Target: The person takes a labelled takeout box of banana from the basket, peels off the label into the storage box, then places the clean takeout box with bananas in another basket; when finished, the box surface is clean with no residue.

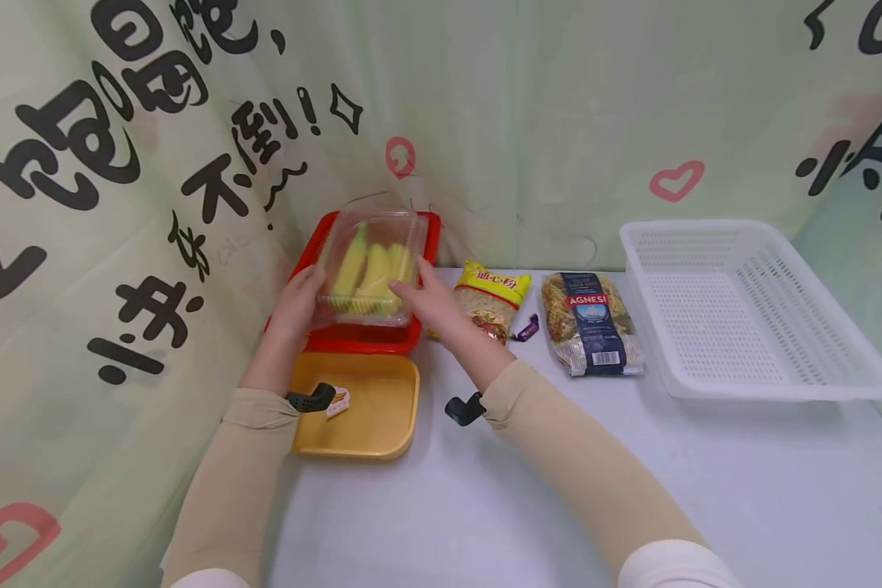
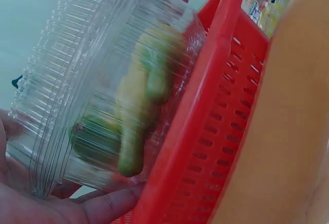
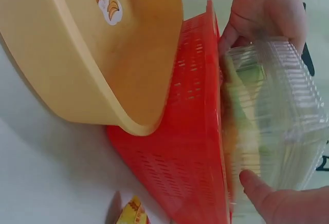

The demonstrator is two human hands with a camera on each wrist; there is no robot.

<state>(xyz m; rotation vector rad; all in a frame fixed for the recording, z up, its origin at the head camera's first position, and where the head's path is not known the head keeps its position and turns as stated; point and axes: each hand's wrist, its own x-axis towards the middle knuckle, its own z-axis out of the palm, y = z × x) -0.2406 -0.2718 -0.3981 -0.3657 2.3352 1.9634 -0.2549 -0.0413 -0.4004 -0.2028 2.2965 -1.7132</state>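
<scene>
A clear plastic clamshell box point(image 1: 393, 219) with yellow and green bananas point(image 1: 375, 273) inside is over the red basket point(image 1: 363, 339) at the back left. My left hand point(image 1: 297, 306) grips its left side; in the left wrist view the fingers point(image 2: 110, 206) reach under the box's lower edge. On the opposite side my right hand point(image 1: 438, 304) holds it, thumb against the near right part. The right wrist view shows the box tilted at the basket's rim, with the right thumb point(image 3: 257, 190) on its wall. The basket's floor is mostly hidden beneath the box.
In front of the red basket stands an orange-yellow bin point(image 1: 382, 408) with a small banana-picture tag point(image 1: 340, 402) inside. To the right lie a yellow-topped pasta packet point(image 1: 491, 298), a purple wrapped sweet point(image 1: 527, 328), an AGNESI bag point(image 1: 591, 327) and a white basket point(image 1: 735, 390). A printed curtain point(image 1: 529, 122) hangs behind.
</scene>
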